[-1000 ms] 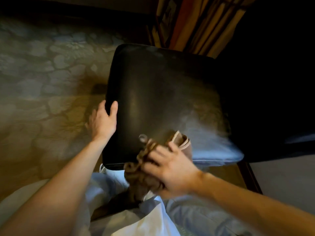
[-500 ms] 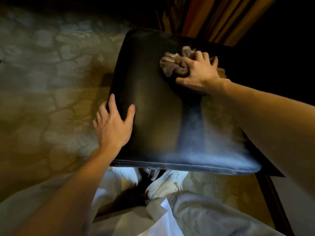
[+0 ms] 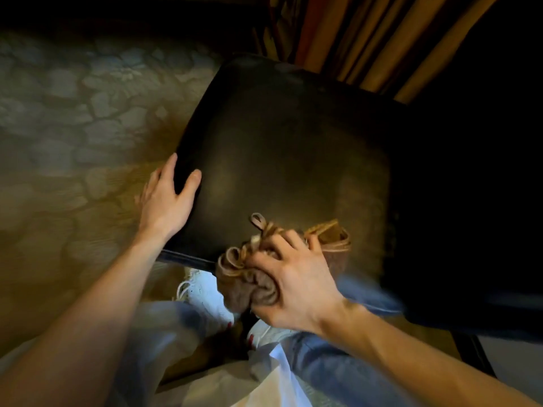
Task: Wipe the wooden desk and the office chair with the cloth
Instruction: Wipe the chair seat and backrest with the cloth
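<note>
The cloth point(image 3: 249, 277) lay on the chair seat point(image 3: 293, 160) at its near edge, under the right hand point(image 3: 296, 280). The left hand point(image 3: 167, 201) rested on the seat's left edge. Carpet point(image 3: 73, 142) lay left.

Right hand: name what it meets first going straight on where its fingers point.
The right hand, gripping the cloth, would cross bare seat; nothing seems to block it before the far edge.
</note>
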{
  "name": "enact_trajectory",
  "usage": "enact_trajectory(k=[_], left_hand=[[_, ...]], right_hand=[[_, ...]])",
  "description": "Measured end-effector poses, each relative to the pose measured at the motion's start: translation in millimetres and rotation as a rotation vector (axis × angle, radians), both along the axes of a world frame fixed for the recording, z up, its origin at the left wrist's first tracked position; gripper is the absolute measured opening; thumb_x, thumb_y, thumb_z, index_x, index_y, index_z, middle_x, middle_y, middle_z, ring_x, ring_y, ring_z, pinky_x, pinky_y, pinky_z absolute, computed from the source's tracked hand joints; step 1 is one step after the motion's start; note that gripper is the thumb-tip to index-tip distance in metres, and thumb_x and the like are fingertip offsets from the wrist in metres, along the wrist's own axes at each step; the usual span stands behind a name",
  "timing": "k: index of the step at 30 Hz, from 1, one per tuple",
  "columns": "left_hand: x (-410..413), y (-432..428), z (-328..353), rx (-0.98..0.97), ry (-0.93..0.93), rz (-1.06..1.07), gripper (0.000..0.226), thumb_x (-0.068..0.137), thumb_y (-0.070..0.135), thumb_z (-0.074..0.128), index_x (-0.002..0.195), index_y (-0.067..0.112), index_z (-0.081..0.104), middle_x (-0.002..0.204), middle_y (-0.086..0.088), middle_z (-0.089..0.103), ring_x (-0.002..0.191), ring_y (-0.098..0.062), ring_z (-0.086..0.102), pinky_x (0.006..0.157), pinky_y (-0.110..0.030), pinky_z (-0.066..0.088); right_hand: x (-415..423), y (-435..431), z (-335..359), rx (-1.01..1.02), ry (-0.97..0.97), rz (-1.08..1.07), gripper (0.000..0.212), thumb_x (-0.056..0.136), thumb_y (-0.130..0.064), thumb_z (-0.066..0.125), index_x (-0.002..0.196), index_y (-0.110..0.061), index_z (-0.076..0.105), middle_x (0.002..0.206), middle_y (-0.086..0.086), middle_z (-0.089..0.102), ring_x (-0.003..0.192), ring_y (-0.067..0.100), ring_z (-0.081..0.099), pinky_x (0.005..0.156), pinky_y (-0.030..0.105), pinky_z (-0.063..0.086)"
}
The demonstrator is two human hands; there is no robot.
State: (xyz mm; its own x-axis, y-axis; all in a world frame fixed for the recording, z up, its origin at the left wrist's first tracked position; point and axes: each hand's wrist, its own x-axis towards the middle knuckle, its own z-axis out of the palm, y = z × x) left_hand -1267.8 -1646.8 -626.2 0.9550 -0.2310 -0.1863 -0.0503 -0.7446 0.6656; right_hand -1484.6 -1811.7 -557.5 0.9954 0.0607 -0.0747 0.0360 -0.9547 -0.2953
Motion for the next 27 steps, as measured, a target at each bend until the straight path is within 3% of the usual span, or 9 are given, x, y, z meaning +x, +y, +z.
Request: enact_trajectory(k=[3,7,10,12,16,19,21,24,27], left_hand=[[-9,-1,-1,-0.033,0.006,0.035,0.075,0.097,0.069,0.039,0.161,0.032,0.027,0.16,-0.012,0.037,0.148,-0.036,0.032,0.122,-0.053,0.023],[-26,-5,-2,-0.015,-0.01,0.072,0.074,0.099,0.064,0.043,0.16,0.025,0.026,0.158,-0.017,0.034,0.146,-0.038,0.031,0.121,-0.053,0.026],[-39,-8,-1,0.009,-0.02,0.093,0.073,0.101,0.061,0.044,0.159,0.021,0.026,0.156,-0.018,0.034,0.145,-0.039,0.031,0.119,-0.054,0.026],[-48,-11,-2,0.026,-0.037,0.107,0.076,0.099,0.064,0.042,0.158,0.019,0.027,0.154,-0.02,0.036,0.143,-0.04,0.034,0.117,-0.055,0.028],[-60,-14,-2,0.071,-0.05,0.152,0.072,0.099,0.061,0.044,0.156,0.02,0.029,0.151,-0.02,0.038,0.141,-0.04,0.036,0.114,-0.056,0.03],[-69,-15,-1,0.079,-0.049,0.166,0.071,0.1,0.059,0.045,0.156,0.019,0.03,0.15,-0.021,0.039,0.14,-0.041,0.036,0.113,-0.056,0.028],[-74,-16,0,0.074,-0.055,0.175,0.071,0.1,0.058,0.047,0.156,0.018,0.031,0.149,-0.023,0.04,0.139,-0.042,0.037,0.111,-0.057,0.029],[-80,-17,2,0.056,-0.043,0.189,0.071,0.099,0.058,0.048,0.155,0.018,0.031,0.149,-0.023,0.039,0.138,-0.043,0.038,0.11,-0.057,0.03],[-86,-17,6,0.061,-0.028,0.19,0.068,0.097,0.056,0.053,0.15,0.017,0.035,0.147,-0.023,0.04,0.138,-0.042,0.037,0.111,-0.056,0.029]], right_hand=[[5,-22,17,0.006,-0.058,-0.049,0.065,0.063,-0.064,0.054,0.117,-0.03,0.068,0.115,0.004,0.061,0.106,0.029,0.053,0.087,0.05,0.045],[68,-88,37,-0.092,-0.173,-0.451,0.082,0.071,-0.064,0.057,0.142,-0.024,0.055,0.136,0.016,0.053,0.124,0.04,0.047,0.097,0.054,0.044],[132,-136,31,-0.146,-0.042,-0.625,0.078,0.086,-0.059,0.064,0.155,-0.04,0.034,0.149,0.013,0.044,0.139,0.038,0.036,0.111,0.057,0.036],[152,-142,14,-0.195,0.084,-0.661,0.075,0.09,-0.058,0.063,0.156,-0.039,0.032,0.157,0.012,0.037,0.145,0.038,0.029,0.117,0.06,0.029],[118,-93,-6,-0.239,0.061,-0.453,0.076,0.079,-0.059,0.064,0.149,-0.034,0.047,0.152,0.012,0.043,0.134,0.039,0.041,0.105,0.057,0.037],[53,-41,-8,-0.16,-0.062,-0.248,0.07,0.065,-0.059,0.053,0.127,-0.028,0.063,0.123,0.016,0.058,0.109,0.038,0.054,0.087,0.052,0.042],[13,-20,-4,-0.094,-0.06,-0.11,0.062,0.063,-0.058,0.055,0.118,-0.031,0.064,0.109,0.01,0.057,0.101,0.033,0.053,0.082,0.048,0.043],[-24,-31,8,-0.015,0.01,0.055,0.063,0.066,-0.058,0.064,0.125,-0.037,0.063,0.112,0.002,0.057,0.1,0.029,0.053,0.081,0.044,0.044],[-27,-79,21,-0.061,-0.046,-0.03,0.072,0.067,-0.061,0.059,0.131,-0.028,0.064,0.124,0.01,0.061,0.104,0.037,0.058,0.085,0.052,0.054]])
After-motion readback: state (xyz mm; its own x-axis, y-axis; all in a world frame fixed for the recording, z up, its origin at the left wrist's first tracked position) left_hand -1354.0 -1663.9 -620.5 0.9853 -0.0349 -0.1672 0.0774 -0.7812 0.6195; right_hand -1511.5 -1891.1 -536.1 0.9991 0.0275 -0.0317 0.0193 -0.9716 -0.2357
